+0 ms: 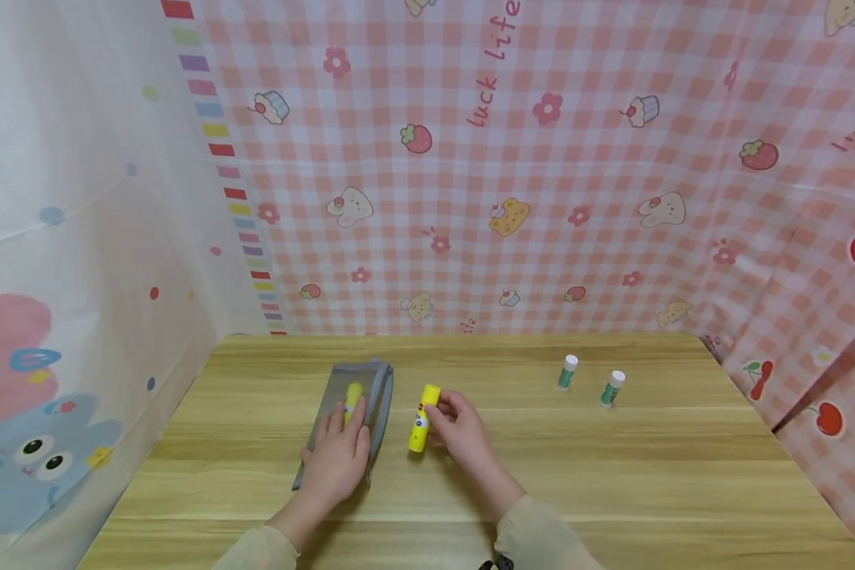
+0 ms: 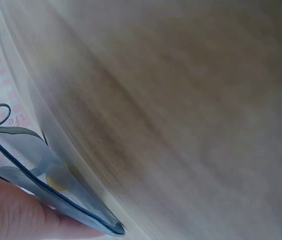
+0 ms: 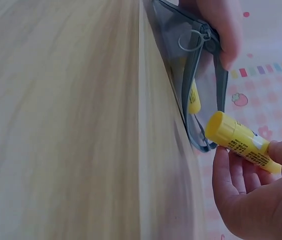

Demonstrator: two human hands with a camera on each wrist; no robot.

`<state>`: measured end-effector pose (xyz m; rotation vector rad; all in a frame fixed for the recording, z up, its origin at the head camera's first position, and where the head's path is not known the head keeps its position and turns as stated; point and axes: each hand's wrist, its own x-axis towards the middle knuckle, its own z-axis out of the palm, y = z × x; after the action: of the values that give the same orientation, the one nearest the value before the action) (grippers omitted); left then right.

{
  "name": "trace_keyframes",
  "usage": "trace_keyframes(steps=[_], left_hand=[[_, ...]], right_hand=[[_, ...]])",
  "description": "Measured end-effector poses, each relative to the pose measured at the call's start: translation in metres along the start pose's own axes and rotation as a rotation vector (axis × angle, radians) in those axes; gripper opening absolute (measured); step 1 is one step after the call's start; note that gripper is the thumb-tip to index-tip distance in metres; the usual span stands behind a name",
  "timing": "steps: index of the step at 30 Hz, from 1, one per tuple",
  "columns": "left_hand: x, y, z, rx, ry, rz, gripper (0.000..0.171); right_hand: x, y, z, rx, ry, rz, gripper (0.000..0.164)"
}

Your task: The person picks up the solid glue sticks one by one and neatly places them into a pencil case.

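In the head view a yellow glue stick (image 1: pixel 419 434) is held upright-tilted by my right hand (image 1: pixel 465 431), pinched between thumb and fingers. The right wrist view shows this glue stick (image 3: pixel 238 137) with one end close to the pouch's mouth. My left hand (image 1: pixel 335 459) rests on a grey mesh zip pouch (image 1: pixel 338 380), its fingers fairly straight. Inside the pouch lies another yellow glue stick (image 1: pixel 354 392), seen through the mesh. From the right wrist, the pouch (image 3: pixel 187 82) gapes along its zip edge, and the left thumb (image 3: pixel 226 45) lies against that edge.
Two glue sticks with white caps and green labels, one nearer the back (image 1: pixel 568 372) and one further right (image 1: pixel 613 388), stand on the wooden table (image 1: pixel 648 475). A pink checked cloth (image 1: pixel 470 174) hangs behind it, a white printed cloth (image 1: pixel 128 237) at left.
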<state>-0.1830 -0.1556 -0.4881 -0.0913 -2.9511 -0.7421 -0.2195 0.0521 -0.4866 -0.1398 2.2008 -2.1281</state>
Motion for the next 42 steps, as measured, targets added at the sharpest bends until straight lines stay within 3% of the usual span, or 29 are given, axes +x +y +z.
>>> trace_keyframes(steps=[6, 29, 35, 42], left_hand=[[0.001, 0.0, 0.0, 0.006, 0.002, -0.009, 0.051], [0.003, -0.001, 0.002, 0.005, -0.008, -0.015, 0.051], [0.003, -0.001, 0.001, 0.004, -0.012, -0.017, 0.051], [0.003, -0.001, 0.001, 0.009, -0.017, -0.024, 0.051]], right_hand=[[0.006, -0.001, 0.013, -0.01, 0.003, 0.06, 0.039], [0.026, 0.006, 0.044, 0.015, 0.025, 0.147, 0.037], [0.028, 0.006, 0.048, 0.028, 0.03, 0.141, 0.037], [0.032, 0.004, 0.053, -0.035, 0.024, 0.129, 0.037]])
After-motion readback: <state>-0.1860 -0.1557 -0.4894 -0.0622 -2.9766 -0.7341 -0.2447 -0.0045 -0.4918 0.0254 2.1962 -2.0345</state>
